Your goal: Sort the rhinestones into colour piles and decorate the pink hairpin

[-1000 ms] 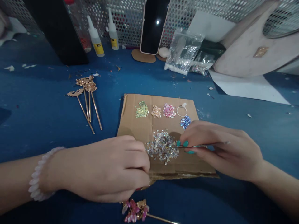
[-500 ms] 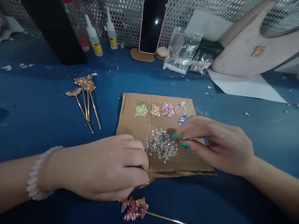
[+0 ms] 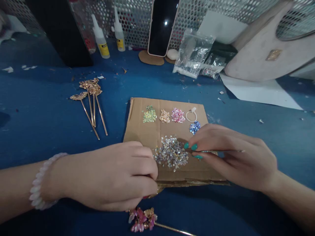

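Observation:
My left hand is closed in front of the cardboard's left part. A bit of gold and red shows under its fingers; the rest of what it grips is hidden. My right hand pinches a thin, pointed stick-like tool, its tip by the pile of silver rhinestones. These lie on a piece of cardboard. Behind them are piles of green, peach, pink and blue stones. Nearest me lies a gold hairpin with pink petals.
Several plain gold hairpins lie at the left. Along the back stand two glue bottles, a phone and plastic bags. A white ring rests on the cardboard; a pale stand is at the back right.
My right hand has shifted slightly right and down with the tool, uncovering more of the blue stones. My left hand keeps its closed pose. The whole view has moved a little.

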A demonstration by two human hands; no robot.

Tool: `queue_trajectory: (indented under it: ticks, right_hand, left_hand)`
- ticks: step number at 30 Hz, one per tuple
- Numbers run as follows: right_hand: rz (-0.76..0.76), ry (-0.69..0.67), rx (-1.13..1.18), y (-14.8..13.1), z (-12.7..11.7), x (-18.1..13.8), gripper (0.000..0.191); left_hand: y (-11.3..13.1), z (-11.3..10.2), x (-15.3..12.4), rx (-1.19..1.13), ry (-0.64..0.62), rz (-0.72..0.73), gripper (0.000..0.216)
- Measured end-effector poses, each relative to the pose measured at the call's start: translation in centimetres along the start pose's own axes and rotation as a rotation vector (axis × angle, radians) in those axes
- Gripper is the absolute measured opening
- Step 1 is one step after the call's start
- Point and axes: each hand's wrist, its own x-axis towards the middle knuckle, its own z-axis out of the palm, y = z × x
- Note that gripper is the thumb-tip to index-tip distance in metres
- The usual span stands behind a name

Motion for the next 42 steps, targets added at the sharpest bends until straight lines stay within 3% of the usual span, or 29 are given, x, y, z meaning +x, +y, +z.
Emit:
queue_trajectory:
  ticks: [19,42]
  right_hand:
    - [0.079,0.05,-0.051,-0.6,1.2,0.5,0.021]
    - [0.048,0.061,-0.082,-0.3,1.5,0.4,0.015]
  left_hand:
    - [0.0,0.1,-0.1,-0.002,-0.012,-0.007,0.018]
    - [-0.1,0.2,-0.1,0.007,-0.015,-0.019,0.016]
